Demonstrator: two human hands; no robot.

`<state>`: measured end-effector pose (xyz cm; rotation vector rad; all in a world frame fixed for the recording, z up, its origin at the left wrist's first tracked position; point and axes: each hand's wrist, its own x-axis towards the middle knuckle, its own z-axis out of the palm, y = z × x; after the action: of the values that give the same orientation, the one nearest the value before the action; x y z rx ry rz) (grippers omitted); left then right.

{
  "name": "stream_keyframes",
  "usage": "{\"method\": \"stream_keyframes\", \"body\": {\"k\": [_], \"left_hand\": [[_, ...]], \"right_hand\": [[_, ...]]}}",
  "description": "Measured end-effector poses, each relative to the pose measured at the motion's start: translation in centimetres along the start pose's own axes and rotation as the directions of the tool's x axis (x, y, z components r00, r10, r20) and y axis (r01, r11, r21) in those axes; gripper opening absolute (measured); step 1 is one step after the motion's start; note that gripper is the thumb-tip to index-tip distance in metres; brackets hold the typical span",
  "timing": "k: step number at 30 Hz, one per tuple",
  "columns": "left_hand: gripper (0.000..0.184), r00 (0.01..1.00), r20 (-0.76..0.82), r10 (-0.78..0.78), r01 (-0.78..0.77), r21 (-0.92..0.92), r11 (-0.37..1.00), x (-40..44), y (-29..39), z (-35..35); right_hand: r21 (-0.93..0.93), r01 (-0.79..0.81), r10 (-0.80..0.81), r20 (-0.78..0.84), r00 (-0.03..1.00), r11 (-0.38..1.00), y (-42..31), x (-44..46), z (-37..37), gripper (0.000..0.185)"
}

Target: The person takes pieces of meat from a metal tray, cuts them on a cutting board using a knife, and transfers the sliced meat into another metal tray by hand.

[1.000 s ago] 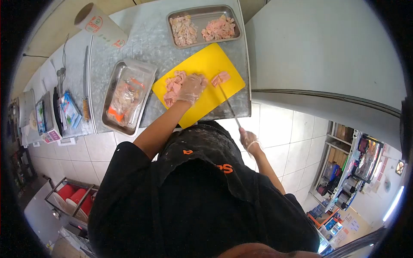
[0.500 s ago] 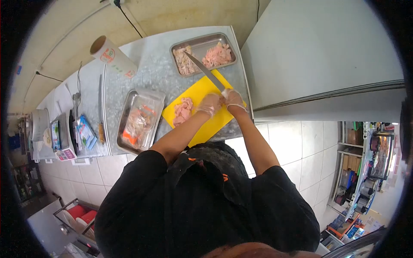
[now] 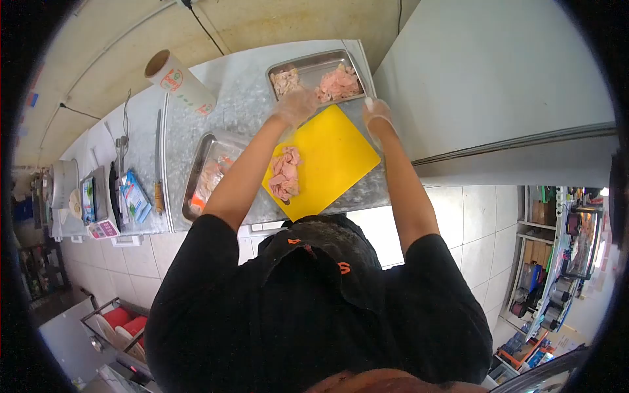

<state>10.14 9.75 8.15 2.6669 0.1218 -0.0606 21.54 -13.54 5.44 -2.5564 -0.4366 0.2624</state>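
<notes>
White and printed, an open tube (image 3: 187, 85) sits toward the worktop's (image 3: 242, 88) far edge. Nearer, a steel tray (image 3: 198, 169) lies at the near edge, partly hidden by the left arm. Pink raw meat (image 3: 286, 173) lies heaped on the yellow cutting board (image 3: 334, 150), close to the near edge. The gloved left hand (image 3: 298, 106) covers the near rim of a shallow metal pan (image 3: 311, 72) at the far right corner; I cannot tell whether its fingers pinch anything. Beside the worktop's right edge, the gloved right hand (image 3: 375, 112) curls around a knife (image 3: 362, 80).
</notes>
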Motion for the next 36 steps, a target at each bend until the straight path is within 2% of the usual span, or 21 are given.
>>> {"method": "stream_keyframes", "body": {"k": [1, 3, 5, 6, 8, 9, 11, 15, 17, 21, 23, 24, 26, 27, 29, 30, 31, 33, 34, 35, 36], "left_hand": [[0.037, 0.999, 0.042, 0.001, -0.001, 0.007, 1.0, -2.1, -1.9, 1.6], [0.039, 0.99, -0.004, -0.14, 0.136, -0.217, 0.967, -8.8, -2.8, 4.4], [0.047, 0.953, 0.064, -0.298, 0.304, -0.153, 0.94, -14.6, 0.4, 3.2], [0.047, 0.949, 0.073, -0.307, 0.315, -0.15, 0.937, -16.8, 1.3, 4.1], [0.052, 0.936, -0.263, -0.232, 0.222, -0.07, 0.973, -19.7, 2.7, 6.4], [0.052, 0.936, -0.257, -0.241, 0.231, -0.068, 0.97, -20.3, 2.7, 7.4], [0.064, 0.93, -0.252, -0.267, 0.298, 0.09, 0.95, -20.7, 2.4, 8.6], [0.053, 0.946, -0.206, -0.248, 0.261, 0.038, 0.964, -19.1, 1.4, 7.0], [0.036, 0.922, -0.314, -0.225, 0.267, 0.097, 0.959, -17.9, 3.6, 5.0], [0.032, 0.946, -0.224, -0.234, 0.271, 0.152, 0.951, -14.9, 3.1, 7.1], [0.034, 0.9, -0.214, -0.38, 0.384, -0.025, 0.923, -12.9, 1.7, 9.9], [0.034, 0.904, -0.213, -0.371, 0.375, -0.021, 0.927, -12.0, -0.1, 11.5], [0.035, 0.944, -0.099, -0.315, 0.322, 0.055, 0.945, -10.7, -3.1, 13.9], [0.035, 0.947, -0.096, -0.305, 0.312, 0.059, 0.948, -10.9, -1.0, 11.7], [0.04, 0.875, 0.065, -0.479, 0.484, -0.101, 0.869, -11.6, 5.5, 4.6], [0.04, 0.882, 0.073, -0.466, 0.471, -0.094, 0.877, -11.1, 4.0, 6.3], [0.04, 0.953, 0.16, -0.258, 0.303, -0.439, 0.846, -10.6, 1.3, 8.9], [0.04, 0.984, 0.179, -0.02, 0.147, -0.736, 0.661, -10.9, 2.4, 8.8], [0.037, 0.967, 0.251, -0.045, 0.226, -0.759, 0.61, -12.2, 6.7, 4.9], [0.033, 0.944, 0.322, -0.068, 0.304, -0.775, 0.554, -13.4, 9.9, 2.5], [0.033, 0.943, 0.328, -0.063, 0.307, -0.775, 0.552, -13.9, 11.2, 2.3]], "right_hand": [[0.002, -0.054, 0.054, 0.013, 0.998, 0.999, 1.1, -1.6, 0.1, 0.026], [-0.087, 0.089, -0.072, 0.177, 0.982, 0.992, 5.3, -4.0, 1.7, 0.024], [-0.139, 0.095, -0.072, 0.161, 0.984, 0.986, 4.9, -8.4, 1.4, 0.026], [-0.134, 0.094, -0.07, 0.174, 0.982, 0.987, 4.3, -10.5, 1.1, 0.026], [-0.199, 0.046, -0.03, 0.083, 0.996, 0.979, 3.2, -13.7, 0.7, 0.029], [-0.196, 0.049, -0.031, 0.093, 0.995, 0.979, 3.6, -14.8, 1.0, 0.029], [-0.113, -0.166, 0.169, 0.012, 0.986, 0.98, 4.4, -16.4, 2.0, 0.034], [-0.117, -0.136, 0.138, 0.012, 0.99, 0.984, 6.3, -18.5, 2.7, 0.042], [-0.026, -0.125, 0.124, -0.04, 0.991, 0.992, 7.5, -19.6, 2.6, 0.046], [0.057, -0.043, 0.051, -0.141, 0.989, 0.997, 7.7, -21.1, 1.9, 0.047], [0.06, -0.03, 0.037, -0.117, 0.992, 0.998, 7.0, -21.9, 1.0, 0.047], [0.063, -0.037, 0.044, -0.124, 0.991, 0.997, 7.0, -22.3, 1.0, 0.047], [0.156, -0.002, 0.022, -0.126, 0.992, 0.988, 7.1, -23.0, 0.9, 0.046], [0.159, -0.009, 0.031, -0.134, 0.991, 0.987, 7.3, -23.3, 0.8, 0.046], [0.223, -0.106, 0.103, 0.023, 0.994, 0.969, 7.4, -23.4, 0.6, 0.043], [0.258, -0.135, 0.124, 0.057, 0.991, 0.957, 6.3, -23.5, -0.7, 0.044], [0.262, -0.15, 0.141, 0.051, 0.989, 0.953, 6.0, -23.5, -1.4, 0.044], [0.443, -0.036, 0.004, 0.074, 0.997, 0.896, 5.4, -23.3, -2.7, 0.042], [0.388, 0.023, -0.058, 0.078, 0.995, 0.921, 3.2, -23.2, -5.4, 0.042], [0.386, 0.014, -0.049, 0.079, 0.996, 0.922, 2.8, -22.8, -5.6, 0.042], [0.533, -0.012, -0.09, 0.165, 0.982, 0.846, 2.5, -22.2, -5.6, 0.039]]}}
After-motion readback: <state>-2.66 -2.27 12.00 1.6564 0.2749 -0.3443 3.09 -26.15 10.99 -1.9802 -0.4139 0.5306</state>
